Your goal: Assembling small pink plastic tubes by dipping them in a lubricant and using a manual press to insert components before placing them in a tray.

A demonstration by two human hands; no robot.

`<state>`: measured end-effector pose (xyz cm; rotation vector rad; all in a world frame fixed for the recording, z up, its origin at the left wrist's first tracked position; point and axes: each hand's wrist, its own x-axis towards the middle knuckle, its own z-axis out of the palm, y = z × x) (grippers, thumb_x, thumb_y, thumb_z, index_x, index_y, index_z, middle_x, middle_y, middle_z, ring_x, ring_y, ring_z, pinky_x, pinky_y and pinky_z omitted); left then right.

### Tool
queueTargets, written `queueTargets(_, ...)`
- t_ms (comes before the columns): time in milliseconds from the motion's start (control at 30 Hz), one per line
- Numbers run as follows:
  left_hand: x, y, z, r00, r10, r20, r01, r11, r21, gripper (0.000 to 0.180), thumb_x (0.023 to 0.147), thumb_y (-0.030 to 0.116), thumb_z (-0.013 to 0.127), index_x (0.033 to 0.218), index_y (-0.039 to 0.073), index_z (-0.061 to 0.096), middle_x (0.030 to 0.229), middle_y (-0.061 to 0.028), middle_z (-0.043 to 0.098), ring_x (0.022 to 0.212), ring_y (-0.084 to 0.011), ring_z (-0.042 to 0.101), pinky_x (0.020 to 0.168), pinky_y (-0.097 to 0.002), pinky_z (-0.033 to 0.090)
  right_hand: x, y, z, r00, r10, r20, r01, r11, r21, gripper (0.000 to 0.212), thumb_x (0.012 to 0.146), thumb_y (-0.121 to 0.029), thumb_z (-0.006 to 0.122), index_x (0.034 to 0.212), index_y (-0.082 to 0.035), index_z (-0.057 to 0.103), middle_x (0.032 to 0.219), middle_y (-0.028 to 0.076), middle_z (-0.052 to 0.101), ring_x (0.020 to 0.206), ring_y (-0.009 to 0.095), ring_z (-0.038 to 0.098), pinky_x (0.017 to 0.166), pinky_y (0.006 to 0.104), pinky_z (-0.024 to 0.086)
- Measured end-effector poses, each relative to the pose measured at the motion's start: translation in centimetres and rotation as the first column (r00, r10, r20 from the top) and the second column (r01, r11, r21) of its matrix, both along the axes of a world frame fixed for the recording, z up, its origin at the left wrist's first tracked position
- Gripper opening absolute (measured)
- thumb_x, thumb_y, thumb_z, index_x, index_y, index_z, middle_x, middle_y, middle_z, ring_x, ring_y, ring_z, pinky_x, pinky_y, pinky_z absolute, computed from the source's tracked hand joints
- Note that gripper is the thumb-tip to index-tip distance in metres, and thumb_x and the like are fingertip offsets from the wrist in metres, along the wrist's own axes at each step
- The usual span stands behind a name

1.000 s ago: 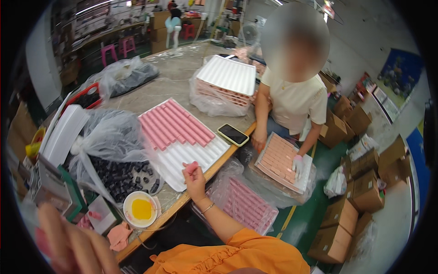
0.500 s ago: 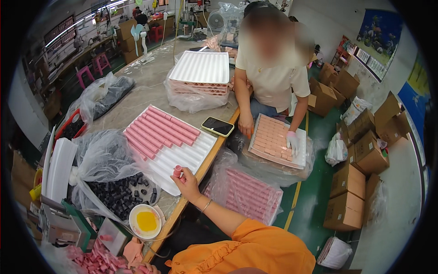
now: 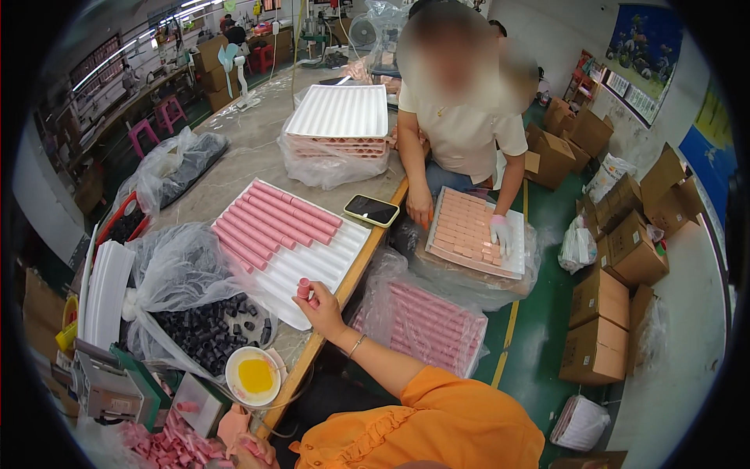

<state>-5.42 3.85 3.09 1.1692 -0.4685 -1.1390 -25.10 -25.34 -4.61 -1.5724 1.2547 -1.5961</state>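
My right hand (image 3: pixel 320 310) is raised over the near edge of a white ridged tray (image 3: pixel 324 266). Its fingers are closed around a short pink tube (image 3: pixel 303 288), held upright. Rows of pink tubes (image 3: pixel 285 213) lie in the grooves on the tray's far side. Low at the bottom edge, my left hand (image 3: pixel 258 453) curls around a pink tube piece (image 3: pixel 251 447), partly cut off by the picture's edge. Beside it lies a heap of loose pink tube pieces (image 3: pixel 168 444). A white bowl (image 3: pixel 232 384) of yellow stuff stands between my hands.
Black caps (image 3: pixel 207 332) spill from a plastic bag (image 3: pixel 183 258) on the left. A phone (image 3: pixel 372 210) lies at the table edge. Stacked trays (image 3: pixel 337 109) stand farther back. Opposite, a person's gloved hand (image 3: pixel 500 230) rests on a tray of peach-coloured pieces (image 3: pixel 469 227). Cartons (image 3: pixel 598 313) line the right.
My left hand has risen slightly into view, showing a pink piece in its fingers. The right hand still holds its tube upright at nearly the same spot.
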Motion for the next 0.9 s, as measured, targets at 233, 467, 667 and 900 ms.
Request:
queueTargets(233,-0.3,-0.3,-0.3,0.974,0.029,0.224,-0.033,0.999,0.015,0.034,0.102,0.043,0.043,0.094,0.012,0.05,0.073,0.0008,0.044,0.052,-0.0072,0.035,0.048,-0.0178,0.029,-0.1,0.1,0.2,1.0,0.017,-0.019,-0.017,1.0,-0.01,0.031,0.082,-0.014,0.075,0.106,-0.003,0.059,0.084,0.008,0.058,0.063,0.017,0.054,0.058,0.0287,0.046)
queueTargets(467,0.2,-0.7,-2.1,0.621,0.097,0.778,-0.019,0.994,-0.109,0.032,0.103,0.041,0.044,0.094,0.011,0.051,0.072,0.0002,0.044,0.053,-0.0076,0.036,0.047,-0.0181,0.03,0.0,0.2,0.7,1.0,0.018,-0.021,-0.018,1.0,-0.016,0.029,0.082,-0.011,0.075,0.106,-0.003,0.06,0.085,0.007,0.059,0.065,0.016,0.055,0.058,0.0269,0.047)
queueTargets(667,0.0,-0.7,-0.6,0.723,0.096,0.684,-0.09,0.995,-0.045,0.029,0.103,0.037,0.045,0.094,0.01,0.052,0.07,-0.0006,0.044,0.054,-0.0079,0.038,0.046,-0.0186,0.03,-0.3,0.1,0.9,1.0,0.018,-0.015,-0.018,1.0,-0.001,0.028,0.082,-0.012,0.075,0.104,-0.002,0.06,0.084,0.007,0.06,0.066,0.016,0.056,0.058,0.027,0.047)
queueTargets(900,2.6,1.6,-4.6,0.941,-0.057,-0.334,-0.016,0.977,-0.211,0.025,0.098,0.029,0.056,0.107,0.006,0.057,0.081,-0.0043,0.055,0.061,-0.0096,0.047,0.049,-0.0187,0.036,-0.2,0.4,0.9,0.998,0.034,-0.045,-0.035,0.999,-0.007,0.027,0.081,-0.013,0.076,0.101,-0.002,0.06,0.083,0.007,0.06,0.065,0.016,0.056,0.057,0.0271,0.047)
